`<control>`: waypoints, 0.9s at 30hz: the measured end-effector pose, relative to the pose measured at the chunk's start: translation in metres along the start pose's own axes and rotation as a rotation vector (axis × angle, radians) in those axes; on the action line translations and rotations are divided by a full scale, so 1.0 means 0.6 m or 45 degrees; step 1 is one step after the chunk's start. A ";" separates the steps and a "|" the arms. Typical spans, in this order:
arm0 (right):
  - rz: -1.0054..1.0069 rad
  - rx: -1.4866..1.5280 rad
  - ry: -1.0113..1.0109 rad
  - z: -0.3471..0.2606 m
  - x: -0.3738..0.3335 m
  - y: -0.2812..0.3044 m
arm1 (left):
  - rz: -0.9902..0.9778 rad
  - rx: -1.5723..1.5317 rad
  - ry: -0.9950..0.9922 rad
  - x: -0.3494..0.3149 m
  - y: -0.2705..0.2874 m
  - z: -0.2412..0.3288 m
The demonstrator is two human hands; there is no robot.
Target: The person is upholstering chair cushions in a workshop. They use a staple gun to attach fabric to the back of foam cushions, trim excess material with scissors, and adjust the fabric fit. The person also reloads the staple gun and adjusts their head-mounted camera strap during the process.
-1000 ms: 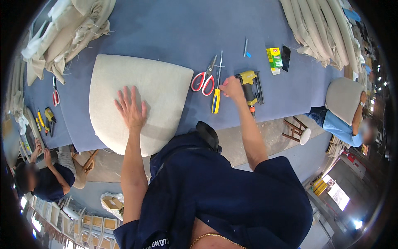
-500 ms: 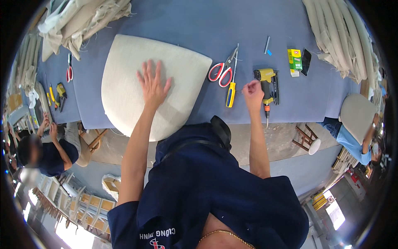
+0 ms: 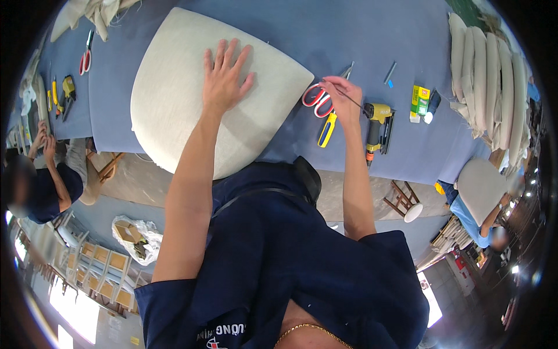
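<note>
A large cream fabric-covered seat pad lies on the blue-grey table in front of me, its rounded end overhanging the edge by my waist. My left hand rests flat on its upper face, fingers spread. Beyond the pad's right corner my right hand is pinched round a thin dark rod, which slants down toward the staple gun. Red-and-white-handled scissors lie beside that hand, partly covered by it. Just below are a yellow-and-blue screwdriver and, further right, a yellow-and-black staple gun.
A green-and-yellow box and a blue-tipped strip lie on the right. Cream padded pieces are stacked at far right. More scissors and another staple gun lie left. Co-workers sit or stand at both sides; a stool stands behind.
My right hand has moved up and left from beside the staple gun toward the pad's corner, the thin rod now plainly showing. The left hand stays flat on the pad. The view has shifted.
</note>
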State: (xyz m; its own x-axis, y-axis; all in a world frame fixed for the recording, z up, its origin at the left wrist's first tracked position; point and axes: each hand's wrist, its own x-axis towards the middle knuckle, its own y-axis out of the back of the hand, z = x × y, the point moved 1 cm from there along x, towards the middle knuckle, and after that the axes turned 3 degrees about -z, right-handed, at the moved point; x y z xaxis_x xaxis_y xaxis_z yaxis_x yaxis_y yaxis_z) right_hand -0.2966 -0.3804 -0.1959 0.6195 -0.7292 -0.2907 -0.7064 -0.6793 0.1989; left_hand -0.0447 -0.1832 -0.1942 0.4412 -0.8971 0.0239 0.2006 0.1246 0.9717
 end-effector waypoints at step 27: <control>-0.044 -0.825 0.385 -0.019 0.027 -0.055 | -0.011 0.007 0.047 -0.004 -0.009 -0.004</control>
State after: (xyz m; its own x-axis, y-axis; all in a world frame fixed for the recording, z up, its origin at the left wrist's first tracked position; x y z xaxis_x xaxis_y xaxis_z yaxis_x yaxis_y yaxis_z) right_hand -0.2593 -0.3707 -0.1969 0.7720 -0.6334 -0.0533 -0.3974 -0.5464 0.7373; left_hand -0.0446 -0.1809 -0.2002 0.4713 -0.8820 0.0071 0.1995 0.1144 0.9732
